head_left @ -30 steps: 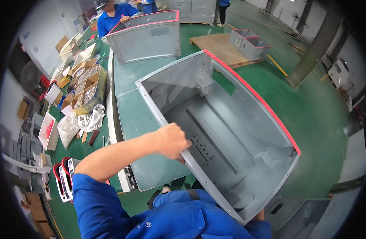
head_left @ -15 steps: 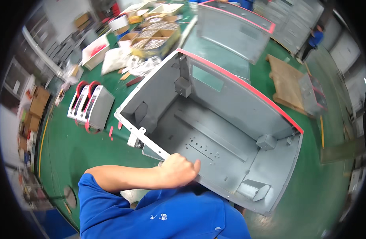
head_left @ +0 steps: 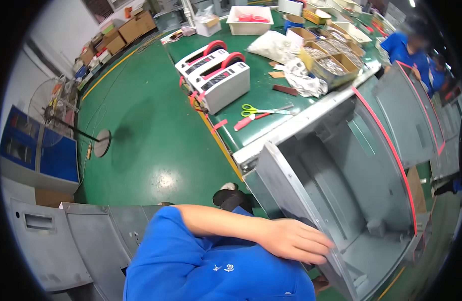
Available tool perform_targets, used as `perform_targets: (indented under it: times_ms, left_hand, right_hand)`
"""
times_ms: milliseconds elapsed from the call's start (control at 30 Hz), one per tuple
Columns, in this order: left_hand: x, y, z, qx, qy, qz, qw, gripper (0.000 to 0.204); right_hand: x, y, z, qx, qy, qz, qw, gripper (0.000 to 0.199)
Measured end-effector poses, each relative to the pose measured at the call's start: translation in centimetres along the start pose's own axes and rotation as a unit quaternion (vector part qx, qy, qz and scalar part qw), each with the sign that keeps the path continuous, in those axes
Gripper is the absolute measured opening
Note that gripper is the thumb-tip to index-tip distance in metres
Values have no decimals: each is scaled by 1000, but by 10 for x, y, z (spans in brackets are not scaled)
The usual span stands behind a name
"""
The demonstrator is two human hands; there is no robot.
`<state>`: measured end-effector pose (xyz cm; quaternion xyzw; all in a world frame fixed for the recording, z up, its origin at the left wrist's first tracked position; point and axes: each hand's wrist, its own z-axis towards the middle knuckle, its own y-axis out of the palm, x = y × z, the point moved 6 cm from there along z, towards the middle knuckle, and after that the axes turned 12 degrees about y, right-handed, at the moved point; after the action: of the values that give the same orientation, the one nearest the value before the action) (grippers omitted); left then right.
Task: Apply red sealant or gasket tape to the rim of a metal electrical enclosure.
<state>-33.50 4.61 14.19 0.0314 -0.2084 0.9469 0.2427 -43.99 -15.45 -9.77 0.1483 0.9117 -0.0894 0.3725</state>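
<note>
At lower centre, the left hand (head_left: pixel 296 242) grips the near edge of the grey housing panel (head_left: pixel 341 185), whose long axis runs to the upper right.

Brown cardboard boxes (head_left: pixel 133 27) by far wall

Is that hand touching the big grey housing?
Touching. The head view shows the left hand laid flat on the near edge of the grey housing, fingers draped over its rim with no gap between them.
</note>
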Motion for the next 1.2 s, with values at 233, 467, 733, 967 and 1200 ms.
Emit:
perform_targets:
  times_ms: [233,467,733,967,1200]
  left_hand:
    - [26,-68,-409,-120,-681,-199,694,55]
    - [-49,-366,-521,196,-665,318,646,35]
    - [-122,-526,-539,296,-579,291,701,29]
    - [-15,-467,-559,76,-701,68,706,19]
    - [23,-356,-417,-116,-665,-28,737,17]
  right_hand:
    - [-7,149,11,-93,14,-134,987,36]
    - [1,290,1,-142,8,-201,969,36]
    - [24,363,4,-57,92,-24,994,31]
    - [13,390,0,-39,35,-102,993,31]
    - [-124,475,-42,-125,-341,-325,873,36]
